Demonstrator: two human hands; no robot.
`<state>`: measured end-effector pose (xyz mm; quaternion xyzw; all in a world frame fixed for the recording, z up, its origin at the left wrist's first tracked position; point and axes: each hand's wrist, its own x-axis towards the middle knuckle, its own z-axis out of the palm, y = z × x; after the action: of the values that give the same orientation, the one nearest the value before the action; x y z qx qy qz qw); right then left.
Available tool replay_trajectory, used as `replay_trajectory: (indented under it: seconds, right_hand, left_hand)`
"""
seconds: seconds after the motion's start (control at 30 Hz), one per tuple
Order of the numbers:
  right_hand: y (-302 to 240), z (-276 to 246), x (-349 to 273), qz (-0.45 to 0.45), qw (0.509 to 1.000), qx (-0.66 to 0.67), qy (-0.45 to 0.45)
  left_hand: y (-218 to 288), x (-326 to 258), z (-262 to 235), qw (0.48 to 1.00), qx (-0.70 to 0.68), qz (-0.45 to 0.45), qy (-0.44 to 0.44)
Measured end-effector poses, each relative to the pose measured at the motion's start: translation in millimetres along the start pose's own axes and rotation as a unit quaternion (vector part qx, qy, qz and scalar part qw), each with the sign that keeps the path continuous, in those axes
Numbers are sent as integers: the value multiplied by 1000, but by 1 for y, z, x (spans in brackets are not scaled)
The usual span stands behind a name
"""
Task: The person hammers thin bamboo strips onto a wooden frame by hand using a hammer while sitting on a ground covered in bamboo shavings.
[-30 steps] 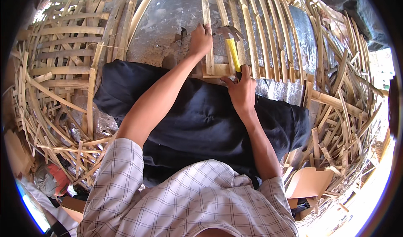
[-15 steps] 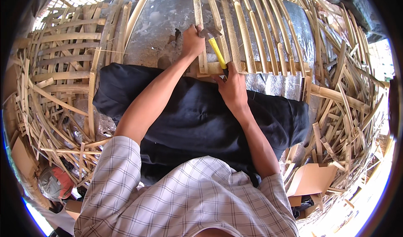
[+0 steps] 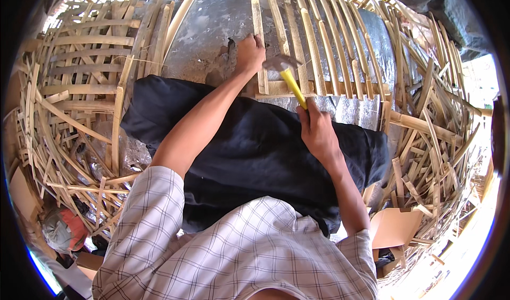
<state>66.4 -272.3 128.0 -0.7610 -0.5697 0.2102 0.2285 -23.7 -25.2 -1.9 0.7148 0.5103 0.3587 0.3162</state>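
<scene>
My right hand (image 3: 321, 130) is wrapped round the yellow handle of a hammer (image 3: 295, 87). The dark, slightly blurred hammer head hovers over the lower part of the bamboo slats, right of my left hand. My left hand (image 3: 251, 54) is closed at the left edge of the leftmost bamboo slat (image 3: 256, 13), its fingertips against the wood. Whether a nail is also in those fingers is hidden. Several parallel slats (image 3: 312, 39) run away from me, their near ends lying across a bamboo crosspiece (image 3: 340, 88).
A woven bamboo panel (image 3: 90, 39) stands at left. Piles of loose bamboo strips (image 3: 425, 140) lie on the right, with more at lower left. Dark cloth (image 3: 249, 140) covers my legs. A cardboard box (image 3: 394, 227) sits at lower right, a grey-and-red bundle (image 3: 64, 228) at lower left.
My right hand has drawn the hammer back toward me and to the right, away from my left hand. My left hand stays at the leftmost slat; the whole view has shifted slightly.
</scene>
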Motion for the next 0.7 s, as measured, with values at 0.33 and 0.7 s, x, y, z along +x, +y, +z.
replay_trajectory:
  seconds: [0.33, 0.7]
  right_hand:
    - [-11, -5, -13, -5, 999, -7, 31]
    - [1, -1, -25, -22, 992, -101, -70]
  left_hand:
    - [0, -2, 6, 1000, 6, 8, -3]
    - [1, -4, 3, 999, -9, -24, -22]
